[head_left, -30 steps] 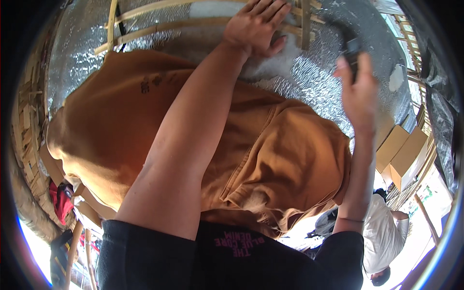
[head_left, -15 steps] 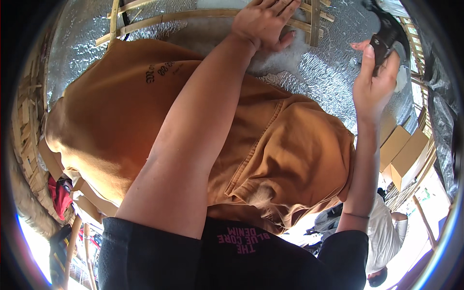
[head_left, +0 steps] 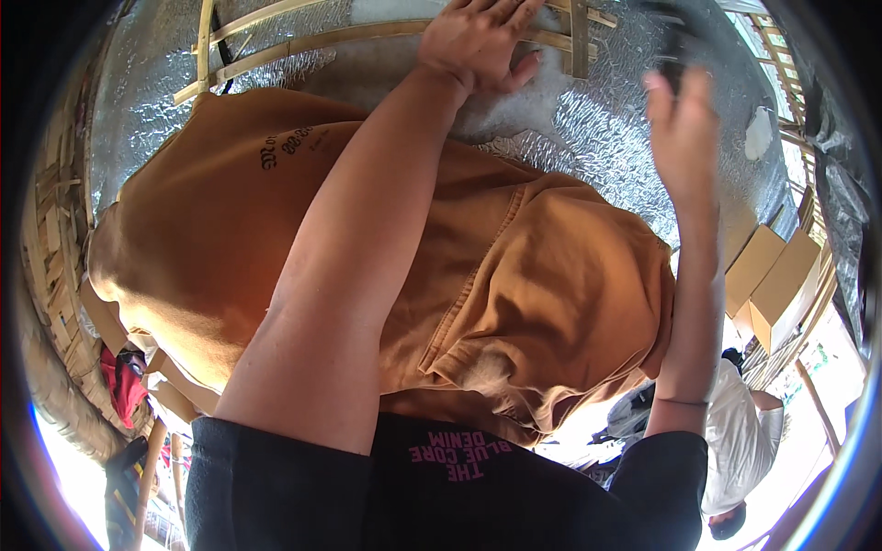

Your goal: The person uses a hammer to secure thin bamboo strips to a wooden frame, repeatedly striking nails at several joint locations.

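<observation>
My left hand (head_left: 480,44) lies palm down across a curved bamboo slat (head_left: 340,39) at the top of the view. Its fingers stretch forward and look flat; some tips are cut off by the upper edge. To the right, my right hand (head_left: 682,115) is raised and smeared by motion, with its fingers closed round a dark tool (head_left: 671,55). That tool is blurred now; earlier it showed a black, curved outline, but I cannot make out its kind. Shorter bamboo crosspieces (head_left: 578,41) meet the slat near my left hand.
Orange-brown cloth (head_left: 276,220) covers my lap. Silvery, crinkled sheeting (head_left: 597,129) lies beneath the slats. Cardboard boxes (head_left: 772,275) stand at right, with a person in white (head_left: 740,432) behind. Woven bamboo (head_left: 55,230) lines the left side.
My right hand has shifted left with the dark tool, which has turned and blurred. My left hand appears slightly further left and higher, as the whole view has shifted a little.
</observation>
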Tool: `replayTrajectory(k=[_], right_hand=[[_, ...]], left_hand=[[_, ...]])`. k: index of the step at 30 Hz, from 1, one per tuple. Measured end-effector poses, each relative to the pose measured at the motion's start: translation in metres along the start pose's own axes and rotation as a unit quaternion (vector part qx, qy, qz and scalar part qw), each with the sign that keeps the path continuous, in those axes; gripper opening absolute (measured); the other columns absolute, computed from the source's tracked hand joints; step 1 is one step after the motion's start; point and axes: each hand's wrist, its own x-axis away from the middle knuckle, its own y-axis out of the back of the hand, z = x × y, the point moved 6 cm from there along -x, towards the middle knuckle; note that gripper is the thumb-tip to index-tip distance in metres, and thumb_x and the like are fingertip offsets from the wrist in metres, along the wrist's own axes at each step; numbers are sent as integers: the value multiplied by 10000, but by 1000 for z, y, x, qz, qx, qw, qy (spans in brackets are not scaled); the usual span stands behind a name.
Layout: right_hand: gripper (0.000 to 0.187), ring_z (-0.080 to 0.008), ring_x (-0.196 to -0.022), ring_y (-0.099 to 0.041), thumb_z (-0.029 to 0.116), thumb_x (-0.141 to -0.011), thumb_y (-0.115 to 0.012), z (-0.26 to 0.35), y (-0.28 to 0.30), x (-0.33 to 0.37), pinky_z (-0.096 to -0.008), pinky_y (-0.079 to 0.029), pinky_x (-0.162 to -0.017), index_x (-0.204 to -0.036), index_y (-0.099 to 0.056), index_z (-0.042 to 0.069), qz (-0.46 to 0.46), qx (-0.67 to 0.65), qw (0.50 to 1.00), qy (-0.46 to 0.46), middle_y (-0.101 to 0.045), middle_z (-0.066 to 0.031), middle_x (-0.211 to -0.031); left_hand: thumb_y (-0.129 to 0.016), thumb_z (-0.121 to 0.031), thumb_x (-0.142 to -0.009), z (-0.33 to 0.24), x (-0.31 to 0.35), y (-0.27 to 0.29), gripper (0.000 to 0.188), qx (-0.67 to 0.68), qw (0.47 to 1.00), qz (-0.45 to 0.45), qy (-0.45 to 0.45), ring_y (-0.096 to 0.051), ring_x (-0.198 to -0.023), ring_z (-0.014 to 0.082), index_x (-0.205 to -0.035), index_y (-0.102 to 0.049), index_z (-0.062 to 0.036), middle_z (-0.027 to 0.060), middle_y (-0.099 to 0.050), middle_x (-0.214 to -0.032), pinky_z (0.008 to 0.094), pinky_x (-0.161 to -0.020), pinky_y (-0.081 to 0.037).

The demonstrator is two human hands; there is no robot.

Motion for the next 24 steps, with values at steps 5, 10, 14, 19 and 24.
replayTrajectory(k=[5,10,14,19,24], right_hand=[[310,-340,-716,-706,319,-1001,-566,-4,7,6,-456,-511,-622,-1124,-540,36,-5,41,998,54,-667,-174,-742],[212,-82,-687,-571,192,-1023,-550,14,26,2,-247,-478,-635,-996,-551,-18,-147,-125,973,123,-632,-46,-785],[197,-97,-742,-568,127,-1019,-540,9,29,6,-243,-487,-684,-1089,-489,-50,-214,-317,905,188,-637,-93,-885],[184,-105,-769,-584,122,-1022,-524,14,36,8,-243,-494,-704,-1105,-454,-27,-230,-342,898,154,-632,-104,-925],[229,-107,-754,-598,196,-1024,-540,8,31,10,-262,-494,-676,-1079,-469,-15,-240,-290,905,197,-636,-80,-889]], left_hand=[[-595,-478,-859,5,-8,0,806,-19,999,-32,-18,-364,-1408,337,-1478,-361,-17,184,-414,-1503,449,-1204,-238],[-600,-480,-850,6,2,2,785,-8,999,-42,-23,-384,-1393,343,-1449,-405,-13,191,-436,-1482,458,-1193,-260],[-594,-460,-855,2,-2,7,740,-3,999,-42,-21,-401,-1382,347,-1417,-449,-2,201,-459,-1461,464,-1184,-274],[-634,-405,-798,0,-5,2,717,-5,998,-69,2,-515,-1305,269,-1428,-486,-96,91,-547,-1414,465,-1152,-337],[-631,-390,-791,-5,-8,8,692,-4,996,-82,-21,-543,-1269,299,-1397,-513,-77,119,-585,-1357,475,-1125,-373]])
